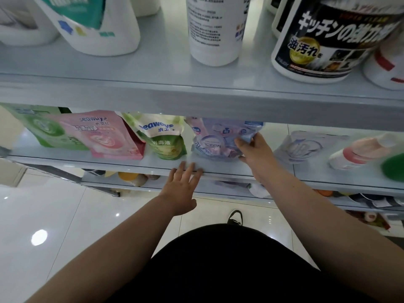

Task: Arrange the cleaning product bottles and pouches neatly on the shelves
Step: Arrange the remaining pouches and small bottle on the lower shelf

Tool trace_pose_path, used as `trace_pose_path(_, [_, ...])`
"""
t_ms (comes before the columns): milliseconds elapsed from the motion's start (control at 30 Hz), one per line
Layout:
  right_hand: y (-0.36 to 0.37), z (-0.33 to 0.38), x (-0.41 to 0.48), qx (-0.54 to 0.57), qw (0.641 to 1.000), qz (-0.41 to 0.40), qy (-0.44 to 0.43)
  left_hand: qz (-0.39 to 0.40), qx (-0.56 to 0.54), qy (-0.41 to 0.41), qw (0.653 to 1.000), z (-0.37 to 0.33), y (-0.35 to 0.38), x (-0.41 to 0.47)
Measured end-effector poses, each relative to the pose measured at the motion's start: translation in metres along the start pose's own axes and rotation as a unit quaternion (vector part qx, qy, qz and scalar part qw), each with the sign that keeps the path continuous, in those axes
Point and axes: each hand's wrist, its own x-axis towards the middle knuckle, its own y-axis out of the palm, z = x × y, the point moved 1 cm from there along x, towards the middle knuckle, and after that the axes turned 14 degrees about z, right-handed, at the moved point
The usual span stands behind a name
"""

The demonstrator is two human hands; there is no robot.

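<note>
A clear blue pouch (215, 139) of laundry pods stands on the middle shelf (218, 170). My right hand (254, 153) grips its right edge, thumb in front. My left hand (182, 189) is open, its fingertips resting on the shelf's front edge just left of that pouch. Left of it stand a green and white pouch (162, 138), a pink pouch (109, 136) and a green pouch (47, 130). To the right a second clear pouch (303, 146) leans back, and a pink and white bottle (360, 150) lies on its side.
The upper shelf (153, 62) holds white bottles (216, 27), a jug with a teal label (94, 22) and a black-labelled tub (328, 38). A blurred green object (393, 167) sits at the far right. Lower shelves hold more goods above a glossy tiled floor (65, 215).
</note>
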Motion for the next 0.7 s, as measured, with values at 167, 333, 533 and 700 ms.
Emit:
trace_pose_path(167, [0.0, -0.006, -0.018, -0.114, 0.992, -0.046, 0.032, 0.01, -0.01, -0.003, 1.0, -0.002, 0.001, -0.008])
trace_pose_path(333, [0.002, -0.046, -0.063, -0.328, 0.944, -0.001, 0.044, -0.008, -0.024, 0.027, 0.999, -0.019, 0.002, -0.024])
trace_pose_path(533, [0.004, -0.088, -0.13, -0.5, 0.852, 0.085, 0.128, 0.0, -0.019, 0.093, 0.995, -0.05, 0.006, -0.035])
trace_pose_path(700, [-0.014, -0.108, -0.164, -0.516, 0.834, 0.093, 0.173, 0.009, -0.03, 0.141, 0.99, -0.083, 0.005, -0.029])
